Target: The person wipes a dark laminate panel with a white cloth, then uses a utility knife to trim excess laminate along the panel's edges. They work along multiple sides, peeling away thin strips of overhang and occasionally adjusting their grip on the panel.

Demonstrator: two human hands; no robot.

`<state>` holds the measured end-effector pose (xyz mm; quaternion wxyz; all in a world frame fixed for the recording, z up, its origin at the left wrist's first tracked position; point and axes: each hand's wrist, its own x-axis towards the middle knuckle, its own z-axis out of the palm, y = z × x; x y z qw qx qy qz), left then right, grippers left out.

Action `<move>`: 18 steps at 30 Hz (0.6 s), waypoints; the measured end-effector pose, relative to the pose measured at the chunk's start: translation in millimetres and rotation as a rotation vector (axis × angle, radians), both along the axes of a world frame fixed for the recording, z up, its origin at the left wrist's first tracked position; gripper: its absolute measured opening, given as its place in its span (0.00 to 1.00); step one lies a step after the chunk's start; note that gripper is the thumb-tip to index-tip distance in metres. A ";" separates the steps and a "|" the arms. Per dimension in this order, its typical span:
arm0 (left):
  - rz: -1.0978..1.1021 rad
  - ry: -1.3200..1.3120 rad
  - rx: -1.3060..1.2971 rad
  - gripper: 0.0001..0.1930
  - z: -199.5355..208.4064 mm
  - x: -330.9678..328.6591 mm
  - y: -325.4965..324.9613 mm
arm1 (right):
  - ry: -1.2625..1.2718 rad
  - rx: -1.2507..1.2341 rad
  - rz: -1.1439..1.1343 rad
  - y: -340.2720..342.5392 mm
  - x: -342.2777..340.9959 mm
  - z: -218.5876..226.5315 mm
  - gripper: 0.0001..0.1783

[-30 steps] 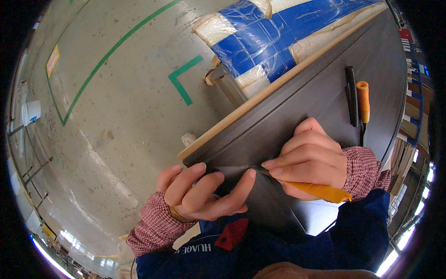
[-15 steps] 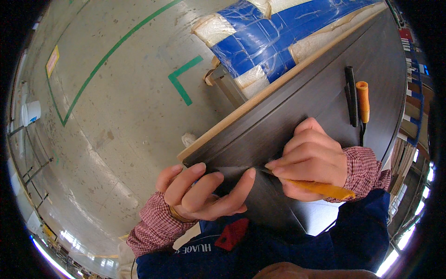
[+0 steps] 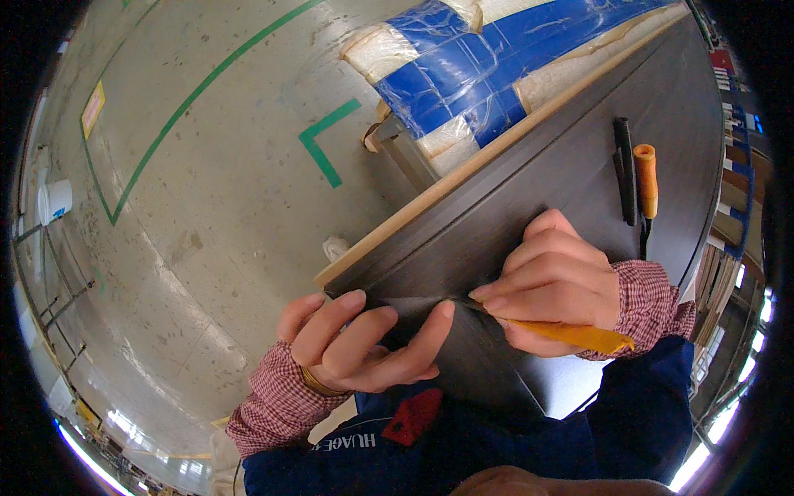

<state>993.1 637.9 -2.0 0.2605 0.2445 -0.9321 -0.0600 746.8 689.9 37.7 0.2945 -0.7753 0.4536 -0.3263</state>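
A dark wood-grain panel [image 3: 529, 190] with a light-brown edge lies beneath both hands. My right hand [image 3: 558, 285] is closed round a slim yellow-handled tool [image 3: 579, 335]. Its thin dark tip meets the panel near a seam, and its exact kind is unclear. At the panel's near left corner rests my left hand [image 3: 360, 343], fingers spread, the index fingertip close to the tool's tip. Nothing shows in that hand. On the panel beyond my right hand lie a black pen-like stick [image 3: 625, 169] and a tool with an orange wooden handle [image 3: 646, 182].
Blue-and-white padding wrapped in clear film [image 3: 463, 74] covers a support beside the panel's far edge. Green tape lines [image 3: 310, 140] mark the grey floor [image 3: 231, 207] at left. A white bucket [image 3: 56, 200] stands far left. Stacked boards [image 3: 718, 289] are at the right.
The yellow handle's end has shifted very slightly to the right with my right hand. My left hand stays in place.
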 end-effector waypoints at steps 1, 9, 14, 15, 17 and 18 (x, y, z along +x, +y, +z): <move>-0.003 0.000 0.001 0.19 0.0 0.0 -0.2 | -0.001 -0.002 0.007 -0.6 -0.6 -0.1 0.15; -0.006 -0.018 -0.002 0.19 1.7 1.4 -0.9 | 0.011 -0.012 -0.010 0.6 2.4 -0.5 0.16; -0.011 -0.026 0.012 0.19 2.8 2.1 -0.7 | 0.007 0.019 0.015 -1.3 0.5 0.8 0.16; -0.011 -0.029 0.009 0.19 2.8 2.1 -0.6 | 0.015 0.007 0.012 -1.2 0.6 1.1 0.16; -0.011 -0.020 0.000 0.19 2.1 2.2 -0.9 | 0.024 0.008 0.008 -0.7 1.2 1.7 0.16; -0.010 -0.018 -0.010 0.19 1.6 2.0 -1.1 | 0.022 0.010 0.005 -0.5 1.5 1.7 0.15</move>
